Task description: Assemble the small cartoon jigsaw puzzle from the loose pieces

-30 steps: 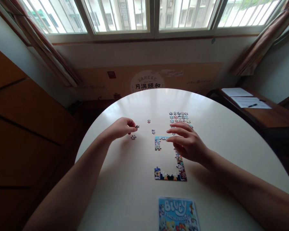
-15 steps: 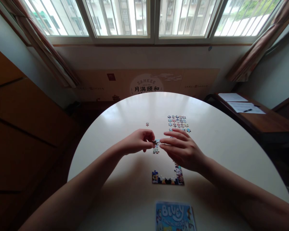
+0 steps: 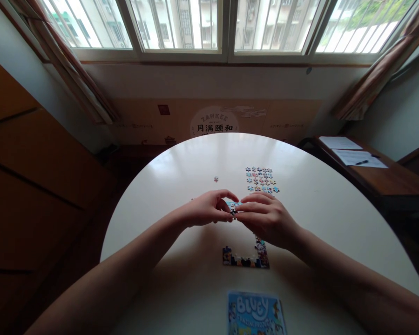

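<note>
In the head view: holding a puzzle piece (image 3: 233, 212) in a narrow pinch of the left hand (image 3: 209, 207), close by the bent fingers of the right hand (image 3: 265, 216); cannot tell if gripped there too. Partly beneath, toward the body, an unfinished puzzle (image 3: 262, 256), seemingly longest front to back, right side nearer the right hand.

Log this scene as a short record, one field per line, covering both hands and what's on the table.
Left hand: fingertips at a small puzzle piece; exact grip unclear
Right hand: fingers extended toward the same piece
Puzzle border: partly assembled, partly hidden by the hands
Loose pieces: in rows beyond the right hand
Single piece: apart, left of those rows
Blue cover: reads "Bluey", nearest the person, cut off by the frame
Surface: white rounded table
</note>
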Demonstrator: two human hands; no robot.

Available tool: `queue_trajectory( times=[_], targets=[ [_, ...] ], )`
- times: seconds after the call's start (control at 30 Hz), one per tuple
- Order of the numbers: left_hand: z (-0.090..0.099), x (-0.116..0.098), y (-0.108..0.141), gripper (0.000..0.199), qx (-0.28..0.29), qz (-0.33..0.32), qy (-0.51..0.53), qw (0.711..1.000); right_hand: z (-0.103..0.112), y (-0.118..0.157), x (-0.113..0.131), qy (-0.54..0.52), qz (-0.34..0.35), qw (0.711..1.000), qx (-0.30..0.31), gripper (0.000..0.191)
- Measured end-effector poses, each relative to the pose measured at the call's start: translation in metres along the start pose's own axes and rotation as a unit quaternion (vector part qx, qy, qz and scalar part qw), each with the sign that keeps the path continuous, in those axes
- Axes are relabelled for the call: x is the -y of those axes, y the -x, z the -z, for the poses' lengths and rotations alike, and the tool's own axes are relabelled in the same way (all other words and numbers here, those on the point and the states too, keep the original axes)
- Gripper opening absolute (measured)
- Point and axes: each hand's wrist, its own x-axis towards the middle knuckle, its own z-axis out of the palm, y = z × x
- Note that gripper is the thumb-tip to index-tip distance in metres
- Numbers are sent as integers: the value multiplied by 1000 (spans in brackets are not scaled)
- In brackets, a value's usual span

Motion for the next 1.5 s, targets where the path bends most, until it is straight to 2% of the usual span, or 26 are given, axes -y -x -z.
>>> queue_trajectory(
  times=[0.1, 0.17, 0.23, 0.3, 0.37, 0.63, 0.9, 1.23, 1.5],
  targets=[
    [2, -1, 1, 56, 15, 5, -16, 1000, -1, 1, 0, -10, -15, 1000, 0, 9],
    [7, -3, 3, 53, 3, 11, -51, 999, -2, 2, 1, -16, -31, 999, 13, 9],
    [13, -5, 6, 42, -53, 13, -125, 991, -4, 2, 3, -29, -49, 998, 37, 11],
    [18, -6, 9, 31, -121, 6, -211, 970, -6, 2, 5, -46, -65, 995, 64, 13],
    [21, -7, 12, 29, -149, 3, -273, 950, -9, 2, 8, -62, -74, 992, 85, 15],
    [12, -4, 6, 25, -115, 10, -360, 926, -19, 3, 9, -56, -79, 989, 111, 15],
    [8, 7, 0, 25, -129, 21, -370, 920, -21, 4, 9, -35, -69, 990, 121, 16],
    [5, 5, 1, 25, -138, 34, -377, 915, -18, -1, 14, -46, -89, 985, 138, 20],
    [5, 7, 0, 27, -135, 32, -384, 913, -18, 0, 15, -40, -107, 981, 158, 14]
  ],
)
